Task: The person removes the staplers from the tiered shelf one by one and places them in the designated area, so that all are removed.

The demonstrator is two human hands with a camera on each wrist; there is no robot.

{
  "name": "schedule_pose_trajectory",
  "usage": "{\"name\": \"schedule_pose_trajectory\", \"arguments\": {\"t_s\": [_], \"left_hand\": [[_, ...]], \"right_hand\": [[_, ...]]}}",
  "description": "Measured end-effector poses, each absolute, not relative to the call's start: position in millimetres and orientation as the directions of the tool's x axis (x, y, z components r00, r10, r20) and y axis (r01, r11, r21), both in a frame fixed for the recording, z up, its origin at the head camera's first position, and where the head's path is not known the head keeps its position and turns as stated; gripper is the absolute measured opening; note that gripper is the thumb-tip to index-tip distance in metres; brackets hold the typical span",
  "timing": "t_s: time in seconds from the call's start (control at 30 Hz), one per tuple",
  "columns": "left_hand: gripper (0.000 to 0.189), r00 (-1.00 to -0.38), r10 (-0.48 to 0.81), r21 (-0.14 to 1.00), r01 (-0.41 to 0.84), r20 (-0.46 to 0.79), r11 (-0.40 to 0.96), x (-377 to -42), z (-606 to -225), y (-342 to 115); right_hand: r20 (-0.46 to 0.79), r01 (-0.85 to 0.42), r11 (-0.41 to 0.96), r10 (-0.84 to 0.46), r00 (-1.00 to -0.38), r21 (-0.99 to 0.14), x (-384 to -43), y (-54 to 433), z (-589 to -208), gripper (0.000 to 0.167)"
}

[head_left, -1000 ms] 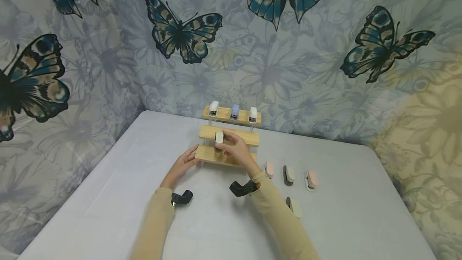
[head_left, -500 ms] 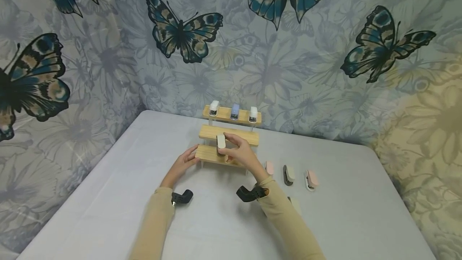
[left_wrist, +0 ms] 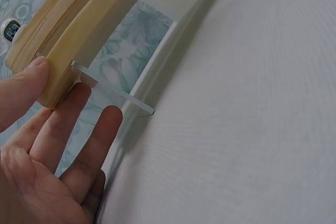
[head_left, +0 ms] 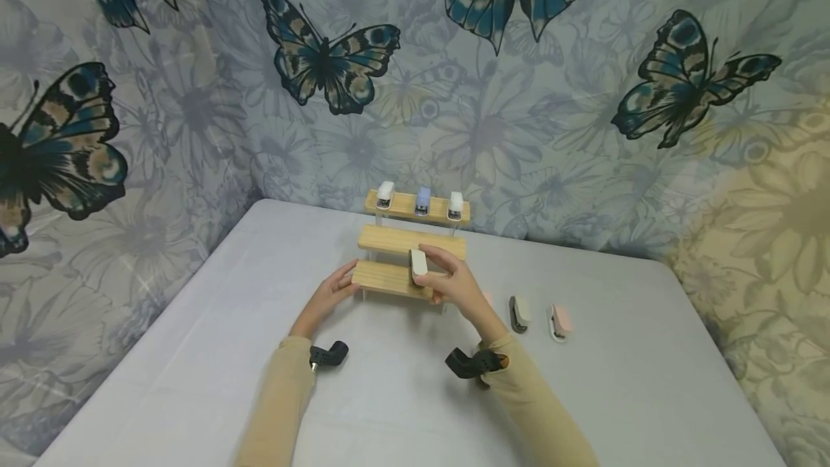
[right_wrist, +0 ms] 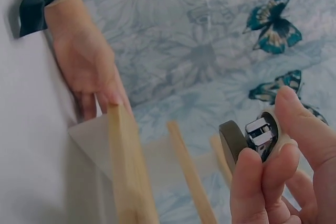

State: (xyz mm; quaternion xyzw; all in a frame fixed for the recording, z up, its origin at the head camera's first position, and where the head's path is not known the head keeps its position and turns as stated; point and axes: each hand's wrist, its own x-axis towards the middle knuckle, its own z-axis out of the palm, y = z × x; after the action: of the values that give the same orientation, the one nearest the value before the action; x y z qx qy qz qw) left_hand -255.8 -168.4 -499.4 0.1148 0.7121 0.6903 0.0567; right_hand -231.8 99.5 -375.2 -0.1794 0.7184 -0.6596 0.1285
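Here, stapler [right_wrist: 258,135] between right fingers [right_wrist: 247,182].

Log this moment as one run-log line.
left hand: grips left end of bottom shelf | right hand: pinches cream-topped stapler | top shelf: three staplers | table: more staplers

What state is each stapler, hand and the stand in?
Stand: upright.
Left hand: pinches the bottom tier.
Held stapler: front gaping.
Right hand: pinches that stapler.
White staplers: on the top tier.
Blue stapler: between them.
Grey-based stapler: on the table.
Pink stapler: on the table.
Second pink stapler: mostly hidden.
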Motion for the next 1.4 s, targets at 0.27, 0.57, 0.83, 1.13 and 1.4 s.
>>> {"name": "schedule_pose_trajectory", "arguments": {"t_s": [0.27, 0.57, 0.83, 1.13, 1.4], "left_hand": [[0.062, -0.975, 0.217, 0.998, 0.061, 0.053, 0.028, -255, -502, -168], [0.063, -0.975, 0.215, 0.997, 0.072, 0.061, 0.042, -256, -498, -169], [0.063, -0.97, 0.234, 0.996, 0.075, 0.063, 0.041, -256, -500, -169], [0.06, -0.968, 0.242, 0.997, 0.073, 0.065, 0.027, -252, -493, -170], [0.059, -0.965, 0.255, 0.996, 0.071, 0.057, 0.048, -240, -473, -164]], "right_hand": [[0.049, -0.06, 0.023, -0.346, -0.937, -0.998, -231, 129, -400, 0.068], [0.053, -0.075, 0.054, -0.334, -0.941, -0.996, -216, 163, -409, 0.067], [0.036, -0.064, 0.085, -0.303, -0.952, -0.994, -200, 197, -423, 0.062], [0.11, -0.117, 0.008, -0.282, -0.953, -0.993, -174, 238, -432, 0.05], [0.151, -0.165, 0.035, -0.262, -0.953, -0.986, -155, 268, -445, 0.054]]}}
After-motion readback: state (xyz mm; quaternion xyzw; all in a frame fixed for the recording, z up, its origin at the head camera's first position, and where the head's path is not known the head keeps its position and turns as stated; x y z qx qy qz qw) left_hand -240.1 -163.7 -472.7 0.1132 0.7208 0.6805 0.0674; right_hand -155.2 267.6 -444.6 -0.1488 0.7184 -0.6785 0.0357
